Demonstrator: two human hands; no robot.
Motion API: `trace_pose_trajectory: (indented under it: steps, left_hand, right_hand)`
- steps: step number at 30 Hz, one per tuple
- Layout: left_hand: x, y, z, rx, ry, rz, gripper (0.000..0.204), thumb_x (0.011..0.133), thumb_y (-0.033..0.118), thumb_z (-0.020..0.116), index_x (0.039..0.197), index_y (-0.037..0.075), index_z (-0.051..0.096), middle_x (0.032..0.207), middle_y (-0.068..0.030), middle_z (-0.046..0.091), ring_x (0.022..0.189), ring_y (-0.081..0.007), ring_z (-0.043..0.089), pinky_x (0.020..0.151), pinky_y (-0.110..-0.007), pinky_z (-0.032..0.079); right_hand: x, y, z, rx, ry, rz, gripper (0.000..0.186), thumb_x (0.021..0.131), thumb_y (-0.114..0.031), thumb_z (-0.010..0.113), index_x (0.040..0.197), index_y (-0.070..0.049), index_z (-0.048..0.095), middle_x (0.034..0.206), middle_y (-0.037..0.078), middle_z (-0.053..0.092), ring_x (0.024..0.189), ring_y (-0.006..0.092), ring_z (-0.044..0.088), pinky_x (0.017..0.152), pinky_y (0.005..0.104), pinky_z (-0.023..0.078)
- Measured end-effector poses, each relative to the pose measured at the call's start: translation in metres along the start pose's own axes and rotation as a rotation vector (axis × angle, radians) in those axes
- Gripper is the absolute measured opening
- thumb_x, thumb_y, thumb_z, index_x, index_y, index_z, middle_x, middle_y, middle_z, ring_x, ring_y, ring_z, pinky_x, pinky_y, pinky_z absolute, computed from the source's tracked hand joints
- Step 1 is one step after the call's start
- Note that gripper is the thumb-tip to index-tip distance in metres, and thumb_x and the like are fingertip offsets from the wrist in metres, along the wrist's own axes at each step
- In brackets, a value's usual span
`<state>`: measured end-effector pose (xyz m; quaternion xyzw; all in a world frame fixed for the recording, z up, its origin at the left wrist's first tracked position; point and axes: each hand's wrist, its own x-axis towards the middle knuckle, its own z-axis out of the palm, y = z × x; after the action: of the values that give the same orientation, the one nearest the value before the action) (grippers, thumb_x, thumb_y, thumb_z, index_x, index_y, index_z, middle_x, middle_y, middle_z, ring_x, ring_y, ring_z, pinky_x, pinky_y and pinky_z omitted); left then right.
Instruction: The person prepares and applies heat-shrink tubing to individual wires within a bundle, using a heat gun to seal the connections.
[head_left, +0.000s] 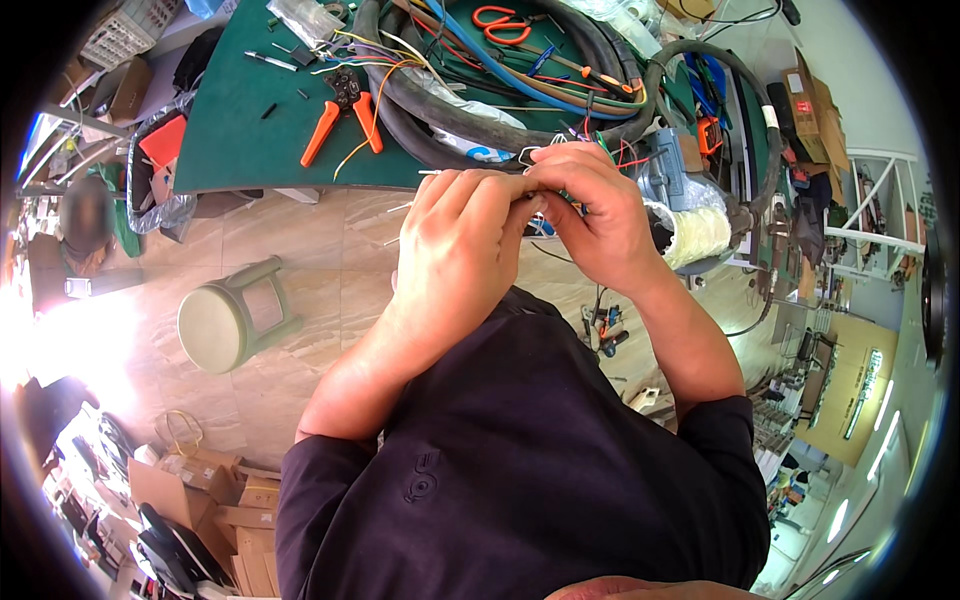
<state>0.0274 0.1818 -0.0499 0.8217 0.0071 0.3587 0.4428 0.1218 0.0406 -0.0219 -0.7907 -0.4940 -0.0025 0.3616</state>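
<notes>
My left hand (462, 238) is closed just off the front edge of the green table, its fingertips meeting those of my right hand (598, 212). Thin white wires (401, 208) poke out on the left side of my left hand. My right hand pinches at the meeting point, but the fingers hide what lies between them. Coloured wires (628, 160) show just beyond the right hand. A thick black cable (392, 120) lies coiled behind both hands. To the right are a grey connector housing (666, 172) and a bundle wrapped in whitish material (700, 238).
On the green table (235, 130) lie orange-handled pliers (345, 118), orange-handled scissors (505, 25), a pen (270, 61) and small black pieces. A pale green stool (215, 325) stands on the floor at left, cardboard boxes (200, 490) behind it. Several tools (605, 330) lie lower right.
</notes>
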Motion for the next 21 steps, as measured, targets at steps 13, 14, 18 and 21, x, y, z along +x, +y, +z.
trace_pose_trajectory:
  steps: [13,14,18,21]
  left_hand:
    - [-0.016,-0.017,-0.009,-0.079,0.009,-0.087,0.022,0.073,0.001,0.073,0.092,0.004,0.062,0.09,-0.0083,0.063,0.081,-0.028,0.06,0.074,-0.037,0.049]
    - [-0.018,-0.019,-0.011,-0.073,0.012,-0.088,0.023,0.073,0.001,0.073,0.093,0.004,0.062,0.091,-0.0085,0.064,0.083,-0.0283,0.06,0.074,-0.037,0.049]
    - [-0.024,-0.02,-0.026,-0.049,0.012,-0.165,0.028,0.074,0.002,0.073,0.1,0.002,0.064,0.097,-0.0108,0.065,0.087,-0.028,0.061,0.077,-0.035,0.05]
    - [-0.037,-0.033,-0.043,-0.04,0.071,-0.281,0.028,0.077,0.003,0.072,0.104,0.0,0.064,0.098,-0.012,0.065,0.086,-0.0247,0.061,0.078,-0.034,0.049]
  right_hand:
    - [0.001,-0.024,-0.009,-0.171,0.028,-0.083,0.037,0.072,0.002,0.071,0.109,-0.004,0.064,0.105,0.01,0.066,0.105,0.0307,0.059,0.088,0.0389,0.048]
    - [0.001,-0.028,-0.013,-0.184,0.039,-0.089,0.038,0.073,0.002,0.07,0.11,-0.004,0.064,0.106,0.01,0.066,0.105,0.0309,0.059,0.089,0.0389,0.048]
    - [-0.014,-0.032,-0.035,-0.162,0.107,-0.062,0.035,0.078,-0.001,0.069,0.112,-0.001,0.063,0.104,0.01,0.067,0.104,0.0294,0.06,0.089,0.0376,0.047]
    - [-0.036,-0.026,-0.053,-0.015,0.209,0.053,0.028,0.088,-0.006,0.061,0.115,0.002,0.06,0.101,0.014,0.067,0.094,0.0224,0.063,0.086,0.0344,0.048]
